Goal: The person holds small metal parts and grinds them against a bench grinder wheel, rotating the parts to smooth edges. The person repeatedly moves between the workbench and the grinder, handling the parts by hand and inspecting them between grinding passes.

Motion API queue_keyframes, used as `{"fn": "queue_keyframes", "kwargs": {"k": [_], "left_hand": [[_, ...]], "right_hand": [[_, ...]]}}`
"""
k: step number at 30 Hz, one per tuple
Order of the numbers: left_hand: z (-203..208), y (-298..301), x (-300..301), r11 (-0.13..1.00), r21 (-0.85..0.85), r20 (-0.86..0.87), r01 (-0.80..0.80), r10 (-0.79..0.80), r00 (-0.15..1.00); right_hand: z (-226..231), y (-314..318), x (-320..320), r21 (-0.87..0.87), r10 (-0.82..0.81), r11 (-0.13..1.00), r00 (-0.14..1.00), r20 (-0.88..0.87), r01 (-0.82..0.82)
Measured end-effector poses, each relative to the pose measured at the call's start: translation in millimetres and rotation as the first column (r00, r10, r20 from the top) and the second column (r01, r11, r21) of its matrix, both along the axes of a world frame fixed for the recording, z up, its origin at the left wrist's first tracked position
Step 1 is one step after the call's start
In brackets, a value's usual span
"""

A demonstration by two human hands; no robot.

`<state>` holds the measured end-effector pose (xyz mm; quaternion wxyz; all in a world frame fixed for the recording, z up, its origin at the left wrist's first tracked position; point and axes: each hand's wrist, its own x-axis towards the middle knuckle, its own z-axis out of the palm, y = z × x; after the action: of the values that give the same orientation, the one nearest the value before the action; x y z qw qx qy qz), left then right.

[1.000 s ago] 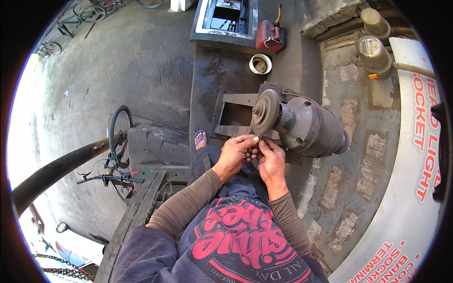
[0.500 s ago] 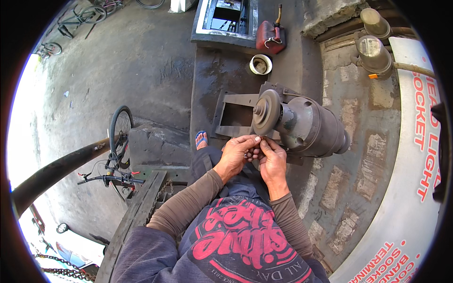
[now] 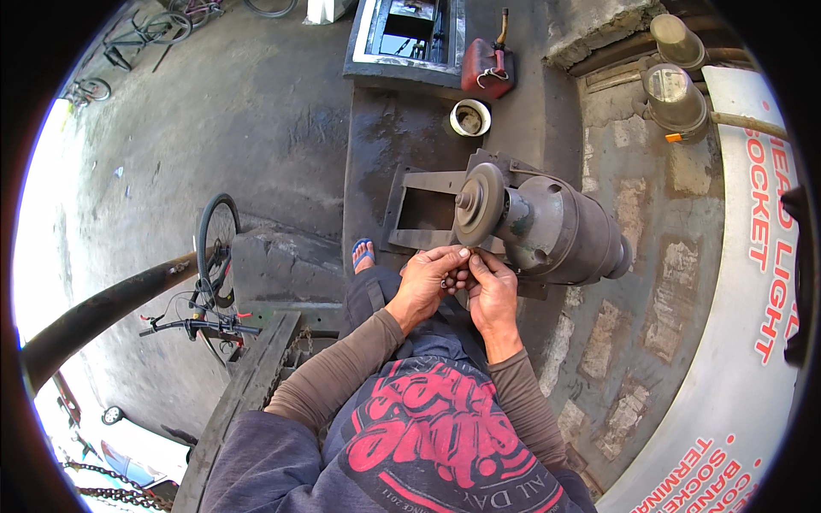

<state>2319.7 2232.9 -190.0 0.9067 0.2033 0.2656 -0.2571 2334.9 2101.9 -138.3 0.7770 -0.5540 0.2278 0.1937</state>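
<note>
Both my hands meet in front of a bench grinder (image 3: 569, 229), close to the lower edge of its grinding wheel (image 3: 479, 203). My left hand (image 3: 425, 282) is closed, thumb and fingers pinched together. Beside it my right hand (image 3: 490, 291) is pinched as well, its thumb pointing up toward the wheel. Between the fingertips is something small and dark, mostly hidden, whose kind I cannot make out. Whether the wheel is touched by it does not show clearly. The grinder's round motor body sits to the right of the wheel, on a metal frame (image 3: 436, 180).
Beyond the grinder stand a white tub (image 3: 470, 118) and a red jerrycan (image 3: 489, 68) near a metal-framed box (image 3: 409, 64). A bicycle (image 3: 218, 265) and a thick pole (image 3: 111, 295) are at left. Along the right run a brick wall (image 3: 629, 205), meters (image 3: 676, 96) and a printed sign (image 3: 727, 282).
The hands keep the same pinch beside the wheel. The whole view has shifted very slightly; nothing was taken up or let go.
</note>
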Motion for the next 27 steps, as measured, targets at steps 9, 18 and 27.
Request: {"fn": "queue_keyframes", "kwargs": {"k": [9,18,27], "left_hand": [[6,-1,0,0.999,0.023,-0.005,-0.028,0.028,1.000],[3,3,-1,1.000,0.013,0.044,0.012,-0.013,0.999],[-11,0,-1,0.999,-0.051,0.016,0.000,0.001,1.000]], "right_hand": [[0,-3,-2,0.008,0.018,1.000,0.999,0.033,-0.018],[-5,-4,-5,0.040,0.011,0.999,0.998,0.065,-0.014],[-7,-2,-1,-0.017,0.004,1.000,1.000,0.031,-0.003]]}}
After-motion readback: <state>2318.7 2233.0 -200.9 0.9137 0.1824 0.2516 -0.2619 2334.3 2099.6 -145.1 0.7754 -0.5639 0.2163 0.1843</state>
